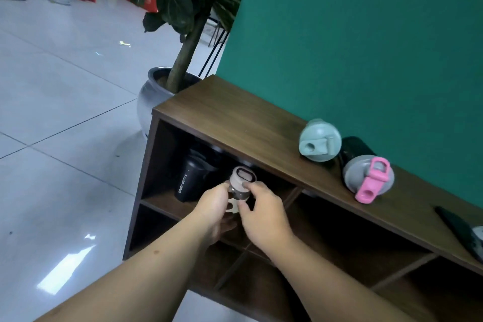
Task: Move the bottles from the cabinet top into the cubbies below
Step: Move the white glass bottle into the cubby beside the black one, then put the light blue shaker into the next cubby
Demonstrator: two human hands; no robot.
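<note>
Here, both hands, left (212,208) and right (264,214), pinching a beige-capped bottle (239,187), at the upper-left cubby (167,159)

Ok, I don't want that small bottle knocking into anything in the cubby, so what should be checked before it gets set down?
1. Grip: left hand and right hand both hold the small clear bottle: ok.
2. Bottle upright, beige lid on top: ok.
3. Target: bottle sits in front of the upper-left cubby: ok.
4. Free floor space beside the black sport bottle already inside: cannot tell, the hands hide it.
5. Headroom under the cabinet top: cannot tell.
6. Cabinet top emptied: not ok, the mint-lidded bottle and pink-spouted bottle remain.
</note>
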